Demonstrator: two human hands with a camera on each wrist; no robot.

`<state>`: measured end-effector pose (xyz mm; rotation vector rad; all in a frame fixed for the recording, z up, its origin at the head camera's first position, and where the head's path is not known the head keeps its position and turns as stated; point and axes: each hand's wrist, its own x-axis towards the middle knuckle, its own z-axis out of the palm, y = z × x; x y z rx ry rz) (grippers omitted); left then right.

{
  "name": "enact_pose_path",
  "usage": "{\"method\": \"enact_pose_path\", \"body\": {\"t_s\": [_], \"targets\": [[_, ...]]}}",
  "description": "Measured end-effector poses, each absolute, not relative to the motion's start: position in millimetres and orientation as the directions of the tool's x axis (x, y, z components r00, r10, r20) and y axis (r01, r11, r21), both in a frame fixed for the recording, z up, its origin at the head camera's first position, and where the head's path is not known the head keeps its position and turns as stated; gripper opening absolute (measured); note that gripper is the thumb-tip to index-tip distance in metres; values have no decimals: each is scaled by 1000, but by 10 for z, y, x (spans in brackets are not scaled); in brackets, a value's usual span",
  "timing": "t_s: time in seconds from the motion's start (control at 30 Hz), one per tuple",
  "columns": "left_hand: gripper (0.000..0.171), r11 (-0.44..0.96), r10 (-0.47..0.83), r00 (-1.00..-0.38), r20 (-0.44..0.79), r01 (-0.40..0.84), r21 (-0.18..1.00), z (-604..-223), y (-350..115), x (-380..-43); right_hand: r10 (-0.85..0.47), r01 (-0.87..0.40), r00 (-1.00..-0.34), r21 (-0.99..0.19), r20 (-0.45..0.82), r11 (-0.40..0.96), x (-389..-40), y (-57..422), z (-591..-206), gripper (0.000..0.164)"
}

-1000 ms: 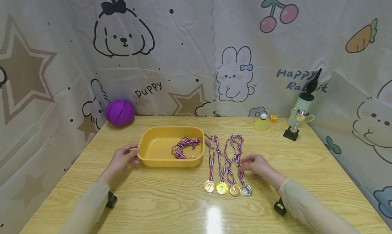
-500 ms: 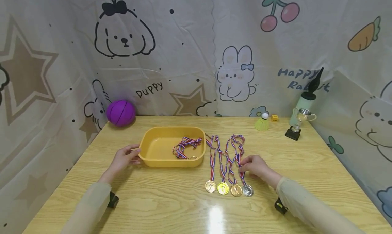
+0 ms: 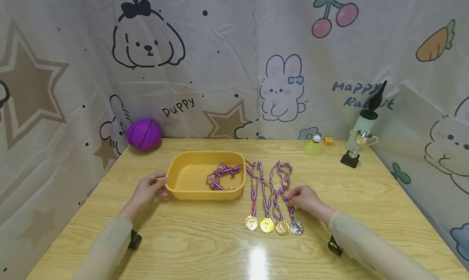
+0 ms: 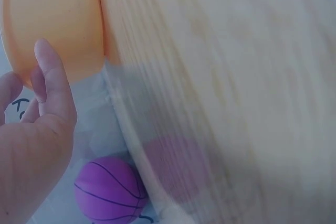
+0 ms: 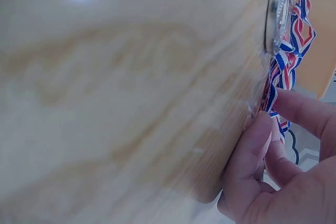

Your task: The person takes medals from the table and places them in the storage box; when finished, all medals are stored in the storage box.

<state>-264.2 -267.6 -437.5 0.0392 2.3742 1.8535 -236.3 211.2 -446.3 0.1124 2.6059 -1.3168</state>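
A yellow plastic tray [image 3: 205, 195] sits left of centre in the head view, with a medal on a red, white and blue ribbon [image 3: 216, 178] coiled inside. My left hand [image 3: 148, 187] touches its left end, fingers loosely extended along the outer wall. Right of the tray several medals lie in a row, ribbons stretched away from me: a bronze-coloured medal [image 3: 251, 223], a gold medal [image 3: 266, 225], another bronze-coloured medal [image 3: 282, 227] and a silver medal [image 3: 296, 228]. My right hand [image 3: 305, 198] pinches the silver medal's ribbon [image 5: 271, 98] between thumb and index finger.
At the back left is a purple ball [image 3: 144, 135]. Toward the back right are a yellow-green shuttlecock [image 3: 313, 147], a small yellow die [image 3: 328, 141], a trophy cup [image 3: 354, 145] and a pale green pump-like cylinder [image 3: 366, 123]. A patterned curtain surrounds the wooden table [image 3: 190, 247].
My right hand has come a little closer to the silver medal's ribbon and now pinches it; the ribbon has shifted slightly. My left hand and the tray stay in place.
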Motion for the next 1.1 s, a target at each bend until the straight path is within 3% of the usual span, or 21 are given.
{"method": "enact_pose_path", "body": {"t_s": [0.27, 0.63, 0.93, 1.1], "targets": [[50, 253, 97, -992, -84, -57, 966, -4372, -2668, -2637, -44, 164, -973, -809, -227, 565, -2354, 2133, -4468, 8], [50, 249, 100, -992, -81, -53, 967, -4376, -2673, -2632, -79, 237, -951, -869, -299, 434, -2295, 2240, -4392, 11], [50, 249, 94, -992, -80, -54, 967, -4400, -2682, -2637, -122, 281, -948, -954, -293, 107, -2182, 2306, -4387, 16], [51, 242, 103, -991, -86, -59, 968, -4391, -2677, -2643, -112, 277, -954, -961, -278, 22, -2144, 2331, -4375, 11]]}}
